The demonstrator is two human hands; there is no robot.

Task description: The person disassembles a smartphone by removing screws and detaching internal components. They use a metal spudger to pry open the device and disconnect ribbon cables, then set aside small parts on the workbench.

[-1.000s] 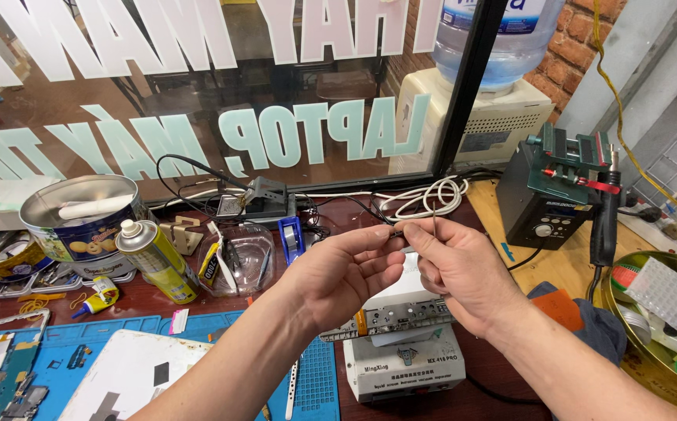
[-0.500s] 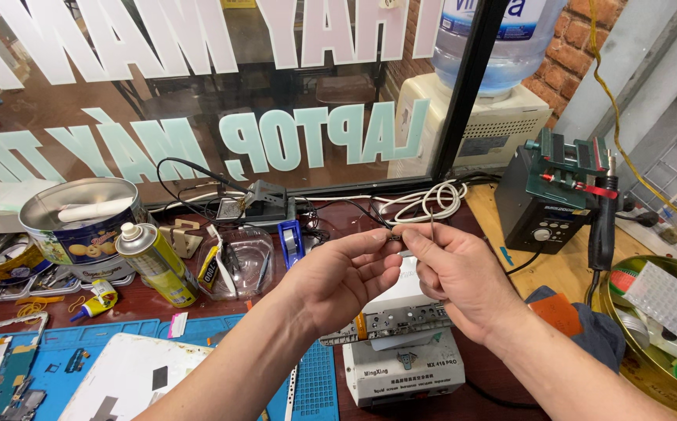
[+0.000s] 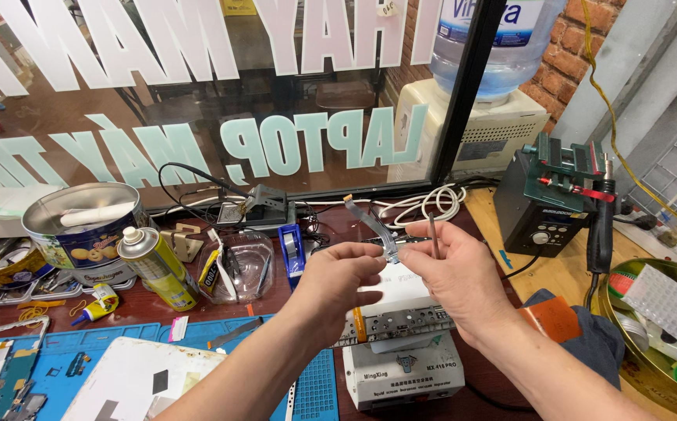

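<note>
A cluttered table point(image 3: 557, 273) lies below; the left hand point(image 3: 337, 277) pinches a thin strip point(image 3: 373, 226), and at its 3 o'clock the right hand point(image 3: 451, 273) grips tweezers point(image 3: 434, 234).

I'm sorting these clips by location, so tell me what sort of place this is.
Probably an electronics repair shop bench: a hot-air station, a blue work mat with loose parts, and a soldering stand by the shop window.

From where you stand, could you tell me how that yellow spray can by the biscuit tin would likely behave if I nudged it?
The yellow spray can is tall and narrow and already stands tilted, so it would probably tip easily. Being a cylinder, it would likely roll towards the round biscuit tin or the blue mat. Its glossy metal looks somewhat slippery.
</note>
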